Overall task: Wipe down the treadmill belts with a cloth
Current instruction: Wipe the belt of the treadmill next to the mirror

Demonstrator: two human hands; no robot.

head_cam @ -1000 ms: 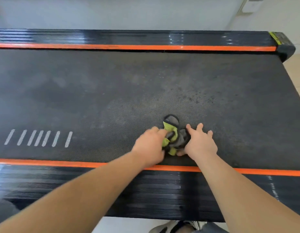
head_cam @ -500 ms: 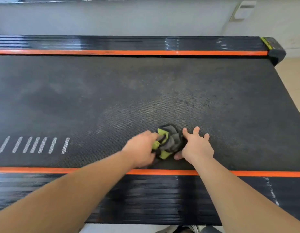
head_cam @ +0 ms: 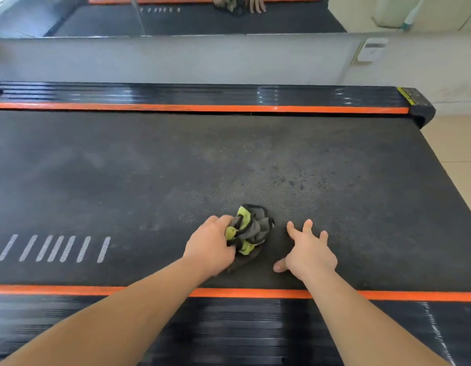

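Cloth point(head_cam: 249, 229), green and grey, bunched on treadmill belt point(head_cam: 150, 175) near its near orange edge; long axis runs near-to-far. Left hand point(head_cam: 212, 248) grips its left side, fingers curled. Right hand point(head_cam: 307, 250) just beside, palm down, fingers spread on belt.

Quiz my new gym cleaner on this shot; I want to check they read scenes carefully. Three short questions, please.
1. True or false: the right hand grips the cloth.
2. The white dashes on the belt lie: A) left of the cloth, B) right of it, C) under it.
3. Fill in: the cloth is bunched in the ___ hand.

Key
1. False: the right hand rests open on the belt, apart from the cloth.
2. A.
3. Left: the left hand holds it.
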